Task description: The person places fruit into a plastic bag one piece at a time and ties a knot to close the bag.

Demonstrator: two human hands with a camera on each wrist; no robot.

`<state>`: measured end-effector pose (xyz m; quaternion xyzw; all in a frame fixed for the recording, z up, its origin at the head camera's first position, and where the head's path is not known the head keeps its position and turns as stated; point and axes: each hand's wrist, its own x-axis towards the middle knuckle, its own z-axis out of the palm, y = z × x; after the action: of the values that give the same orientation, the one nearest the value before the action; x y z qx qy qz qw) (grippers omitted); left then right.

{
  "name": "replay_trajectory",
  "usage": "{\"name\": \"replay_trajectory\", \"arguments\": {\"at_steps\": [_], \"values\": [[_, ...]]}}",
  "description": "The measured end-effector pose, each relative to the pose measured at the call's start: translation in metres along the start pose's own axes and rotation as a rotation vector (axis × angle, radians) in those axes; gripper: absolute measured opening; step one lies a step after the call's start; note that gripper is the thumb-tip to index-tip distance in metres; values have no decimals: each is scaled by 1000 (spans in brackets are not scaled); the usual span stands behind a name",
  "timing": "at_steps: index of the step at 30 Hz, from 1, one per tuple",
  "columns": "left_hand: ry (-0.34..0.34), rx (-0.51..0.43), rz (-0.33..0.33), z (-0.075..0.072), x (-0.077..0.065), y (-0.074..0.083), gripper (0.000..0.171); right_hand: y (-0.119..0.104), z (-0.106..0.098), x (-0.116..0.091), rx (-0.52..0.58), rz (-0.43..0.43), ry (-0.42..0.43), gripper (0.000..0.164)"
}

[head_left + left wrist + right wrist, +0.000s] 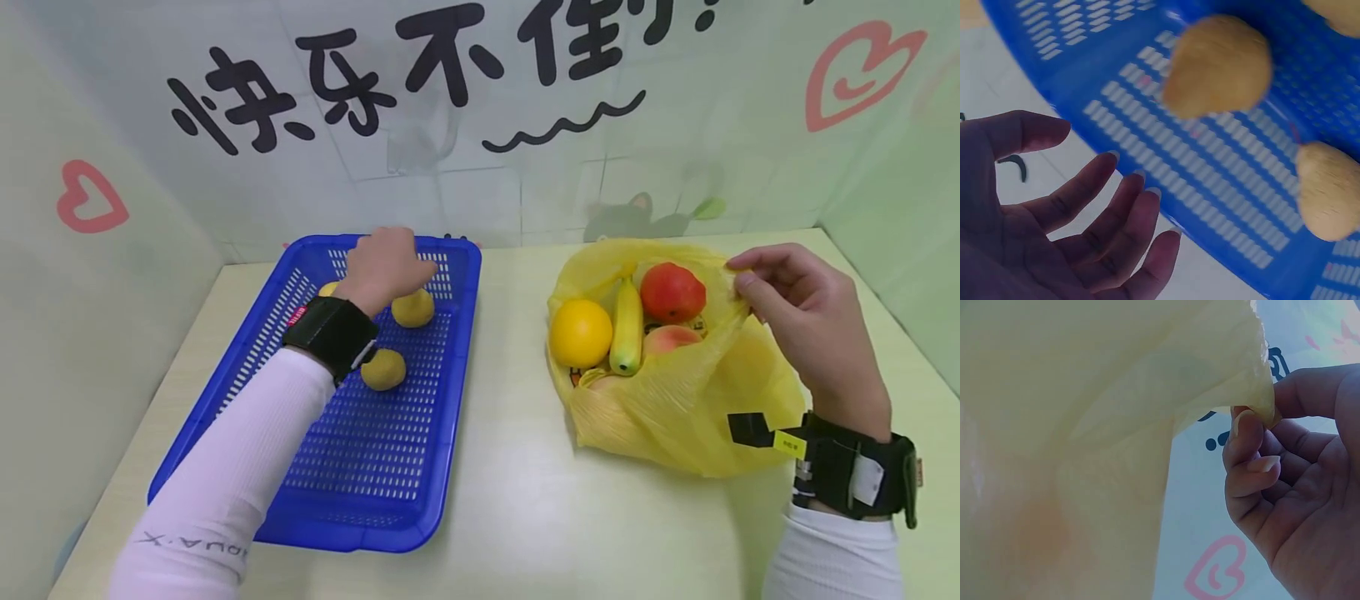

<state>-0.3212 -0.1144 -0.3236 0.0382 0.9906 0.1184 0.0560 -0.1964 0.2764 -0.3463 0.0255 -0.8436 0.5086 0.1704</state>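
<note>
My left hand (384, 268) is over the far end of a blue plastic basket (459, 400). In the left wrist view its fingers are loosely bent, with nothing between them. Several yellow pears lie in the basket; one pear (1219, 65) appears slightly blurred near the hand, another pear (383, 370) farther down the basket. My right hand (817, 321) pinches the rim of a yellow plastic bag (675, 417) between thumb and forefinger. Inside the bag's mouth are an orange (581, 333), a banana (627, 329), a red round fruit (672, 292) and a peach (670, 337).
Both containers stand on a pale table (517, 467), the basket on the left and the bag on the right. Behind them rises a white wall covering (480, 200) with black lettering and pink hearts. Side panels flank the table.
</note>
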Motion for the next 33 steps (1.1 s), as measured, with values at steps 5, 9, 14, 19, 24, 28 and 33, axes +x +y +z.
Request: {"name": "replay_trajectory", "arguments": {"at_steps": [5, 9, 14, 19, 24, 28, 33], "values": [[-23, 40, -62, -1, 0, -23, 31, -1, 0, 1, -1, 1, -1, 17], [-66, 67, -90, 0, 0, -31, 52, -2, 0, 2, -2, 7, -3, 17], [-100, 131, -120, 6, 2, -37, 66, -2, 0, 2, -3, 4, -5, 16], [-165, 165, -173, 16, 4, -51, 71, -2, 0, 2, 8, -3, -4, 16], [-222, 114, -172, 21, 4, -65, 65, -2, 0, 2, -1, 2, -6, 16], [-256, 122, -139, 25, 6, -74, 56, -2, 0, 1, -6, -2, -3, 16], [-314, 124, -117, 30, 7, -79, 63, -1, 0, 1, -3, -12, 1, 16]]}}
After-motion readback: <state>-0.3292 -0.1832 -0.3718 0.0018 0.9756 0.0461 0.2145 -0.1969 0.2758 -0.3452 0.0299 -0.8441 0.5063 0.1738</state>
